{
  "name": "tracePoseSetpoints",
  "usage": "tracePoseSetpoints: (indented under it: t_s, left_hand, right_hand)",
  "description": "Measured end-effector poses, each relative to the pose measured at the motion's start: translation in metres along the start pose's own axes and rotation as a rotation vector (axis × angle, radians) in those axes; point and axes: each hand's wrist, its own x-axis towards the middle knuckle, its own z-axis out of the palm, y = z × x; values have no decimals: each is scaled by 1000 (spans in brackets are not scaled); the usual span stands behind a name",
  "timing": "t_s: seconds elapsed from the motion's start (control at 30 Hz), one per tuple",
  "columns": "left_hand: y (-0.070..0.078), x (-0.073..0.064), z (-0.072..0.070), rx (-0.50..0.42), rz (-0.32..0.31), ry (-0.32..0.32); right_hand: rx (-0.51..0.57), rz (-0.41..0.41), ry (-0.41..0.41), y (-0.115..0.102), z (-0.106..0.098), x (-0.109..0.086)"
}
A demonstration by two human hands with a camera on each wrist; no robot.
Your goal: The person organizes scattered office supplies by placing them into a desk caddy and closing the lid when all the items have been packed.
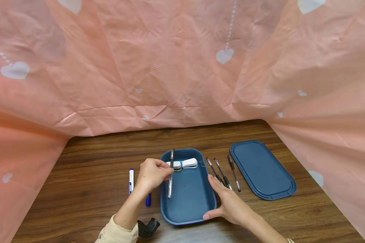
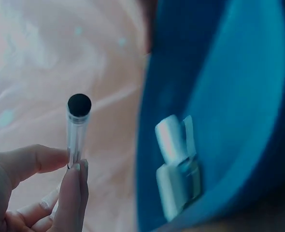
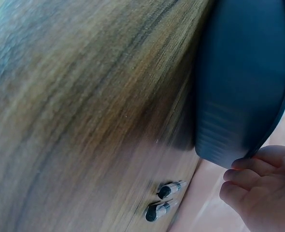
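Note:
My left hand (image 1: pixel 153 173) pinches a clear-barrelled pen (image 1: pixel 170 189) between thumb and fingers, above the left side of a blue plastic box (image 1: pixel 185 202). In the left wrist view the pen's dark round end (image 2: pixel 79 105) points toward the camera. Two small white staplers (image 1: pixel 189 163) lie at the far end inside the box. My right hand (image 1: pixel 228 202) is spread against the box's near right corner, thumb at the front rim and fingers along the right side. In the right wrist view its fingertips (image 3: pixel 244 164) touch the box edge.
Several pens (image 1: pixel 234 172) lie on the wooden table (image 1: pixel 94 175) right of the box. Beyond them is a flat blue lid (image 1: pixel 263 170). A white marker with blue ends (image 1: pixel 131 180) and a blue-ended marker (image 1: pixel 148 199), partly hidden, lie left. Pink cloth (image 1: pixel 182 67) surrounds the table.

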Motion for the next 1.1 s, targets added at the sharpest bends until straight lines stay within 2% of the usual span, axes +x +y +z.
tracePoseSetpoints:
  t_s: [0.17,0.37,0.5,0.8,0.9,1.1]
  left_hand:
    - [-6,4,27,31,1,-57]
    - [-12,7,51,52,-2,-108]
    - [-13,7,62,53,-9,-146]
    - [-6,7,80,108,-26,-180]
    - [-5,6,85,117,-63,-204]
    - [-6,7,93,58,-163,-259]
  right_hand:
    - [2,-9,5,0,0,1]
    - [1,-22,11,-1,0,0]
    - [-6,-26,13,-1,0,-1]
    - [-7,-20,9,0,-1,-1]
    - [-6,-21,9,1,-1,-1]
    - [-19,-23,19,0,-1,-1]
